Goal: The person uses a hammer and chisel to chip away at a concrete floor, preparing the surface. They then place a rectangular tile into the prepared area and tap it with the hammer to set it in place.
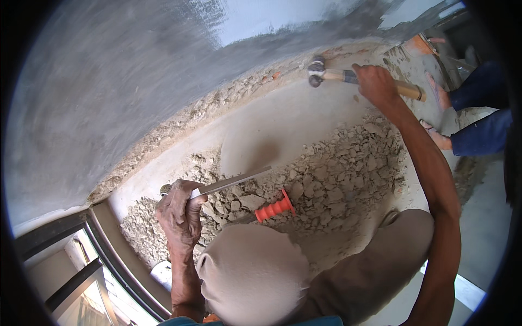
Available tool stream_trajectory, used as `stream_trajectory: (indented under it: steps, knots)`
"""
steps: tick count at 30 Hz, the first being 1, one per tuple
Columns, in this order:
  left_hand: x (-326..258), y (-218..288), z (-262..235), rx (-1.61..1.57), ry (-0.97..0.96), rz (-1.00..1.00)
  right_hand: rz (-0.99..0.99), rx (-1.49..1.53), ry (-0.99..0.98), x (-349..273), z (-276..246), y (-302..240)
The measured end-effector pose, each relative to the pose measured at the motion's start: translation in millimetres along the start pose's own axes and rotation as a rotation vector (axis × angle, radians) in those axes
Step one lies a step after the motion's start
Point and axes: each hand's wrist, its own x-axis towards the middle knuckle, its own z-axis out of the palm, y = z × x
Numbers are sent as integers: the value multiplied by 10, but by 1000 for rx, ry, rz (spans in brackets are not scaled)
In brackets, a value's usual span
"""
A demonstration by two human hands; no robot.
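- Left hand point(179, 209) is clenched round a flat steel chisel point(231, 182), whose blade juts right over the rubble pile point(337, 174).
- Right hand point(375, 84) is wrapped round a wooden-handled hammer point(348, 76), above the rubble pile.
- An orange-gripped chisel point(273, 208) lies on the rubble pile, just right of the left hand.

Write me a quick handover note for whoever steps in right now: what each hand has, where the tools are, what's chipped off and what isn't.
Left hand: closed around a flat steel chisel, blade pointing right over the rubble.
Right hand: gripping a wooden-handled hammer, raised near the base of the grey wall.
A second chisel with an orange grip lies loose on the rubble pile in front of the knees.
Done: plaster along the wall's foot is broken away, debris heaped on the floor.
Left: the wall above remains coated; rubble is not cleared.
Another person's feet stand close on the right.
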Motion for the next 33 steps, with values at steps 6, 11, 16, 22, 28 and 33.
stream_trajectory:
  steps: [6, 11, 16, 22, 28, 33]
  knots:
    - [-4, -26, 2, -32, 14, -21, -16, 58, -53, -154, -238, -107]
    - [5, -34, 6, -5, 29, 20, -302, 158, 214, -50, -284, -536]
    - [-28, -33, 31, -36, 19, 28, 36, -85, -82, 87, -114, 34]
    - [-26, -2, -11, -27, 11, -42, -181, 73, 33, -8, -231, -457]
    - [2, -29, 19, -50, 10, -4, -125, -39, 12, 136, 28, -35]
    - [6, 22, 18, -4, 22, -19, -28, -62, -107, 56, -37, 56]
